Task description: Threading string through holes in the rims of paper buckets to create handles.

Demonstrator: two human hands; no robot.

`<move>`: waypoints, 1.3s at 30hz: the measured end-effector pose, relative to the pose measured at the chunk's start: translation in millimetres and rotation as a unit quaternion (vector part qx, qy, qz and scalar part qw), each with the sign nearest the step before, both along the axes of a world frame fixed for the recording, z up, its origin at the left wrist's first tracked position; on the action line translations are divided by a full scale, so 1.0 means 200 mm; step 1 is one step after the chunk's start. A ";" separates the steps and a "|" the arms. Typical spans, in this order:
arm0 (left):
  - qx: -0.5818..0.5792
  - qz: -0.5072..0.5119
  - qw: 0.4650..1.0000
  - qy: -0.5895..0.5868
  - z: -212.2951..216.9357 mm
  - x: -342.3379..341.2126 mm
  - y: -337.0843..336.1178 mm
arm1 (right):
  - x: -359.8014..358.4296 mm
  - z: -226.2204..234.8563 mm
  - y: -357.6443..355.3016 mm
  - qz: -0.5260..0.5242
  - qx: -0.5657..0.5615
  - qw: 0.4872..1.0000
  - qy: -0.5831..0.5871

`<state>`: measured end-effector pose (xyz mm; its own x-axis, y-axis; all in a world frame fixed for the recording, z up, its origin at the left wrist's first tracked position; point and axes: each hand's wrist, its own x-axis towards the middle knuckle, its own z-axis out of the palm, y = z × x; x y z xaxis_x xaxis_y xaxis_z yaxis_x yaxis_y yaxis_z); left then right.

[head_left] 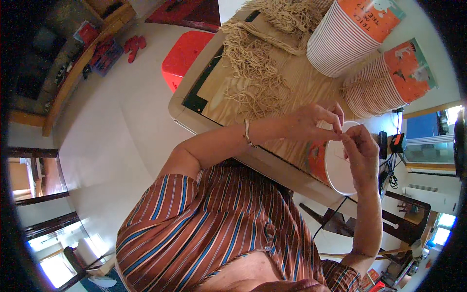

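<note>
Above the open mouth of a paper bucket (341,168), my left hand (321,120) and my right hand (361,155) meet at the fingertips. Both pinch closed; whatever is between them is too small to make out. The bucket lies tipped at the table's near edge, white inside and orange printed outside. Tan cord (255,63) lies in loose, tangled heaps beyond my left forearm. Past my hands stand two stacks of the same kind of bucket, a taller stack (343,41) and a nearer stack (377,90) with tan strands draped along its rims.
The wood-grain table (214,90) has a raised pale edge. A red stool (187,56) stands beyond its left side. Black cables and an adapter (398,142) are close to my right hand. A dark wooden chair (408,214) is at the right.
</note>
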<state>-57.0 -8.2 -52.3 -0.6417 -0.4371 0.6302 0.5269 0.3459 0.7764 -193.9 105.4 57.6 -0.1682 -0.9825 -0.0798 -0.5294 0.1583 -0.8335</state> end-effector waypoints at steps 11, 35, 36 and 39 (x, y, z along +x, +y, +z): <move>-0.046 -0.023 0.998 -0.021 0.03 0.04 -0.05 | 0.07 0.03 0.03 -0.059 -0.118 0.984 -0.118; -0.054 0.253 0.966 -0.004 0.09 0.06 0.14 | 0.08 -0.03 0.04 -0.103 -0.118 0.978 -0.139; -0.055 0.251 0.967 -0.005 0.10 0.06 0.15 | 0.08 -0.02 0.04 -0.110 -0.113 0.979 -0.132; -0.176 0.284 0.937 -0.102 0.10 0.06 0.16 | 0.08 -0.04 0.04 -0.081 -0.132 0.980 -0.126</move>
<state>-44.1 24.4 -33.0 -0.4914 -0.5322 0.6895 0.0339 0.7793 0.6257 -178.2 114.0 50.4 -0.3315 -0.9365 0.1142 -0.2871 -0.0151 -0.9578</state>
